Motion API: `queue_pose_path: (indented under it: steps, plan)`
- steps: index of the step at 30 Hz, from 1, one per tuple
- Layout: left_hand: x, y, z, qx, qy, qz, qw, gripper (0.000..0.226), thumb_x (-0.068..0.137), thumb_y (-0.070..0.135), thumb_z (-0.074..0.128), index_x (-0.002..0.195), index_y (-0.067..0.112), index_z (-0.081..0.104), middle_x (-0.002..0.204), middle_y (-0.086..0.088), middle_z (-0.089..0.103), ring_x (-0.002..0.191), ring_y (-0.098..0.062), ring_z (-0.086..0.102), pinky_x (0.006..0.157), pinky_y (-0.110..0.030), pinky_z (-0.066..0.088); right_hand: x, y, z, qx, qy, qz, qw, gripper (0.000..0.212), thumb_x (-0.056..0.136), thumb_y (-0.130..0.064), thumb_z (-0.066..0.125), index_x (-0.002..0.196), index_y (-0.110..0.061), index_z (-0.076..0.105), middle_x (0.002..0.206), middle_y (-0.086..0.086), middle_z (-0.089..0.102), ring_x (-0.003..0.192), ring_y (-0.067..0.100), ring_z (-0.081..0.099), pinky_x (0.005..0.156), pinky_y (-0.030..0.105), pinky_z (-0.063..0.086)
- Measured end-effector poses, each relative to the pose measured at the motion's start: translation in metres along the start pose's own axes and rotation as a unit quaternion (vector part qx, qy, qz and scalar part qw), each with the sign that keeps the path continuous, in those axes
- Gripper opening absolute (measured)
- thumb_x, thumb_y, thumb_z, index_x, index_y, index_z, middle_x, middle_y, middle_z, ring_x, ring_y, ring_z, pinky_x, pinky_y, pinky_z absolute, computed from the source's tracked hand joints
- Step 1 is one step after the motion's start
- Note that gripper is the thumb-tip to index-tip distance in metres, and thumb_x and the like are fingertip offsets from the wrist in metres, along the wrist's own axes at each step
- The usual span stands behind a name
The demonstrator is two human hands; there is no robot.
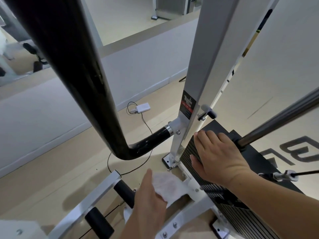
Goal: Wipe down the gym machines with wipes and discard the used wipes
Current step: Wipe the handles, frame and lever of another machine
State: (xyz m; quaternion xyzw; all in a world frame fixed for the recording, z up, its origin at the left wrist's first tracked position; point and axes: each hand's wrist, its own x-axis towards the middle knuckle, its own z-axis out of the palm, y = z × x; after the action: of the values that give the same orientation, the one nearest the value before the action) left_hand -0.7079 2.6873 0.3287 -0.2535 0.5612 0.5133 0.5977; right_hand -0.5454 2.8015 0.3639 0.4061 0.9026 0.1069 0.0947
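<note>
Our left hand (148, 202) holds a crumpled white wipe (166, 186), fingers hidden under it; our right hand (219, 156) lies flat on the black weights (233, 214).

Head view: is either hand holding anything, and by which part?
The left hand grips the crumpled white wipe by its near edge. The right hand holds nothing, resting flat on the black weight stack.

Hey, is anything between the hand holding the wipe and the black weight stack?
Nothing visible blocks it. The left hand holds the wipe just left of the weight stack; the right hand rests on its top.
</note>
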Motion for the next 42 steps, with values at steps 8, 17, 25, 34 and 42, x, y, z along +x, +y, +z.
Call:
queue_pose_path:
  steps: [8,17,25,34,42]
  plan:
    - [0.018,0.027,0.072,0.004,-0.171,0.055,0.984,0.024,0.099,-0.01,0.04,0.112,-0.007,0.06,0.132,-0.034,0.059,0.121,-0.044,0.059,0.093,-0.032,0.055,-0.001,0.0,0.001,-0.01,0.009,-0.003,1.0,0.053,0.096,-0.044,0.047,0.119,0.0,0.065,0.101,0.015,0.059,0.081,0.033,0.052,0.068,0.043,0.041]
    - [-0.007,0.04,0.01,0.342,0.026,0.306,0.888,0.018,0.096,0.029,0.061,0.105,0.035,0.075,0.081,0.006,0.071,0.076,-0.007,0.063,0.077,-0.024,0.048,-0.001,0.0,-0.001,-0.004,-0.011,-0.001,1.0,0.055,0.097,-0.044,0.045,0.123,0.0,0.062,0.104,0.015,0.058,0.083,0.032,0.052,0.069,0.044,0.041]
    - [-0.003,0.019,0.04,0.441,0.023,0.367,0.819,0.031,0.102,0.028,0.058,0.073,0.017,0.059,0.062,0.016,0.053,0.067,-0.011,0.052,0.057,-0.01,0.031,0.0,0.0,0.005,-0.01,-0.01,-0.003,1.0,0.056,0.098,-0.042,0.045,0.126,0.003,0.062,0.11,0.019,0.06,0.085,0.035,0.054,0.071,0.045,0.044]
    - [0.004,0.018,0.065,0.266,-0.103,0.248,0.926,0.011,0.097,0.01,0.06,0.093,0.014,0.069,0.119,-0.011,0.072,0.103,-0.029,0.068,0.086,-0.027,0.053,0.001,0.001,0.007,-0.007,-0.003,-0.007,1.0,0.054,0.097,-0.041,0.044,0.125,0.002,0.061,0.106,0.016,0.058,0.084,0.034,0.053,0.07,0.044,0.039]
    - [-0.066,0.047,-0.002,-0.122,-0.126,0.094,0.98,0.038,0.1,-0.012,0.037,0.134,-0.011,0.054,0.14,-0.024,0.059,0.111,-0.029,0.068,0.088,-0.03,0.058,0.001,0.001,-0.004,-0.007,-0.044,-0.009,0.999,0.054,0.097,-0.044,0.044,0.128,-0.003,0.061,0.113,0.014,0.059,0.091,0.033,0.055,0.075,0.044,0.041]
